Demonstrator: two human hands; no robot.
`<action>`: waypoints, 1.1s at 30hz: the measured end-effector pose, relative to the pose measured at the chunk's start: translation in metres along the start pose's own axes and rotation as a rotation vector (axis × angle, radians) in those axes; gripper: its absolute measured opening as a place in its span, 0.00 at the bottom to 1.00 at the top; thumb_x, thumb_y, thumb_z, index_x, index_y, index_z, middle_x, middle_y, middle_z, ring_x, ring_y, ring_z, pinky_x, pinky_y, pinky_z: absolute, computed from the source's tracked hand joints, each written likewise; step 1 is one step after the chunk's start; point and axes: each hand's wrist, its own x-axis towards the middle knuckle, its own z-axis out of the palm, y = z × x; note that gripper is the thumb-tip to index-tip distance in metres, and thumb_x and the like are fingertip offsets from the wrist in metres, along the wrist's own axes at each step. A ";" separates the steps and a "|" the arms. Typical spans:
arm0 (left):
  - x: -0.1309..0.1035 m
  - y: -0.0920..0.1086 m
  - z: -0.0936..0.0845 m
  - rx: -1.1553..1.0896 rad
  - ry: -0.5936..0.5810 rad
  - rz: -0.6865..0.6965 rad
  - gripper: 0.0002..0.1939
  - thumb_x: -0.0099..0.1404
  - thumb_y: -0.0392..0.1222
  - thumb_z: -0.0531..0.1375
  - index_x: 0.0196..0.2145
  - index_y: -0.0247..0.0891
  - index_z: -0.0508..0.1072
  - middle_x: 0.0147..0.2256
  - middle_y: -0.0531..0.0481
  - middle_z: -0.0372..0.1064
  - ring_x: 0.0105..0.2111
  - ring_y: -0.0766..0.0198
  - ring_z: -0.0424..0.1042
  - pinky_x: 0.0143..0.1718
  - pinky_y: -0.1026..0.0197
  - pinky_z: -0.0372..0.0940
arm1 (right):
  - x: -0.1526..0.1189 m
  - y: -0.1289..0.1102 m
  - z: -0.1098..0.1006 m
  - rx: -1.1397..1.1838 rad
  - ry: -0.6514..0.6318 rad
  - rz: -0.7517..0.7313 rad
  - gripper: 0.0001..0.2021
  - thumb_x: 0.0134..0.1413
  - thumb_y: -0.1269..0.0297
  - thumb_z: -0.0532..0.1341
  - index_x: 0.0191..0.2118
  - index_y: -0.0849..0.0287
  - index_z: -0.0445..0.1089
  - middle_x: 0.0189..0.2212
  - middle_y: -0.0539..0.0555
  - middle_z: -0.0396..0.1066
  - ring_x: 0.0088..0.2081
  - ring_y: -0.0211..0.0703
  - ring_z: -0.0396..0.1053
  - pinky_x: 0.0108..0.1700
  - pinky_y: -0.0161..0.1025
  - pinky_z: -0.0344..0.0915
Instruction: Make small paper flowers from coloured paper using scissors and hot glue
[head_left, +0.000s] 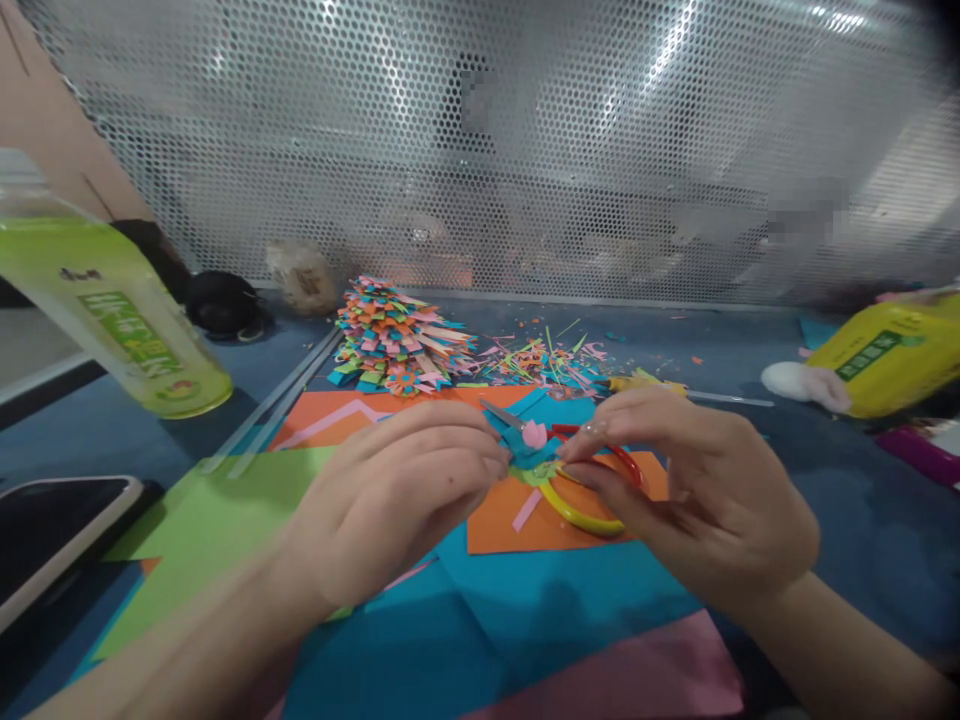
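My left hand (405,490) and my right hand (690,490) meet over the table, fingertips pinching a small folded paper piece (534,440) of blue and pink. Under it lie scissors (577,480) with red and yellow handles, resting on an orange sheet (495,525). Both hands hold the small paper piece from opposite sides. Sheets of green (217,510), blue (540,610) and pink (637,675) paper lie below my hands.
A heap of folded multicoloured paper pieces (394,340) and loose scraps (540,362) sit behind. A green drink bottle (112,310) stands at the left, a phone (52,535) at the near left, a yellow bottle (885,355) lying at the right. A perforated metal screen (480,150) closes the back.
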 end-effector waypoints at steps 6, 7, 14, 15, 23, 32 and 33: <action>0.000 0.000 -0.001 -0.047 0.020 0.009 0.13 0.54 0.27 0.57 0.35 0.42 0.64 0.31 0.52 0.73 0.35 0.64 0.73 0.37 0.62 0.70 | -0.001 0.002 -0.004 -0.076 -0.050 -0.023 0.10 0.46 0.74 0.60 0.35 0.52 0.66 0.27 0.48 0.71 0.33 0.38 0.68 0.37 0.39 0.65; 0.000 0.000 -0.001 -0.038 0.021 0.004 0.13 0.54 0.28 0.57 0.35 0.42 0.64 0.31 0.52 0.73 0.36 0.64 0.73 0.36 0.62 0.70 | -0.001 0.002 -0.004 -0.078 -0.059 -0.021 0.09 0.47 0.73 0.60 0.35 0.52 0.66 0.28 0.48 0.71 0.33 0.38 0.68 0.37 0.39 0.65; -0.002 -0.001 -0.001 -0.067 0.006 0.056 0.14 0.54 0.26 0.57 0.37 0.41 0.63 0.33 0.50 0.72 0.37 0.64 0.72 0.38 0.58 0.69 | -0.001 0.004 -0.002 0.000 -0.038 -0.021 0.12 0.46 0.74 0.62 0.37 0.53 0.64 0.29 0.48 0.71 0.34 0.39 0.68 0.38 0.41 0.65; -0.002 -0.001 -0.001 -0.069 0.005 0.061 0.14 0.54 0.26 0.57 0.37 0.40 0.63 0.33 0.49 0.72 0.37 0.63 0.72 0.38 0.58 0.69 | -0.001 0.005 -0.002 0.011 -0.037 -0.024 0.13 0.45 0.74 0.62 0.38 0.52 0.64 0.29 0.48 0.71 0.34 0.40 0.68 0.38 0.41 0.65; -0.005 -0.001 0.000 -0.106 0.000 0.041 0.17 0.53 0.26 0.57 0.39 0.41 0.63 0.35 0.48 0.72 0.39 0.62 0.71 0.38 0.58 0.69 | -0.001 0.005 -0.001 -0.017 -0.008 -0.059 0.15 0.46 0.76 0.60 0.39 0.51 0.62 0.29 0.48 0.70 0.33 0.39 0.69 0.37 0.42 0.66; -0.004 -0.002 -0.001 -0.083 -0.020 0.052 0.16 0.54 0.26 0.57 0.38 0.41 0.62 0.34 0.49 0.72 0.38 0.63 0.71 0.38 0.58 0.69 | -0.005 0.010 -0.012 -0.274 -0.147 -0.255 0.17 0.47 0.75 0.59 0.42 0.48 0.64 0.33 0.48 0.71 0.35 0.41 0.68 0.35 0.42 0.68; -0.004 -0.002 -0.001 -0.080 -0.020 0.051 0.15 0.54 0.26 0.57 0.37 0.41 0.63 0.34 0.49 0.73 0.37 0.63 0.72 0.38 0.58 0.69 | -0.006 0.012 -0.013 -0.284 -0.163 -0.262 0.17 0.47 0.75 0.59 0.43 0.49 0.64 0.34 0.49 0.71 0.35 0.41 0.68 0.36 0.42 0.68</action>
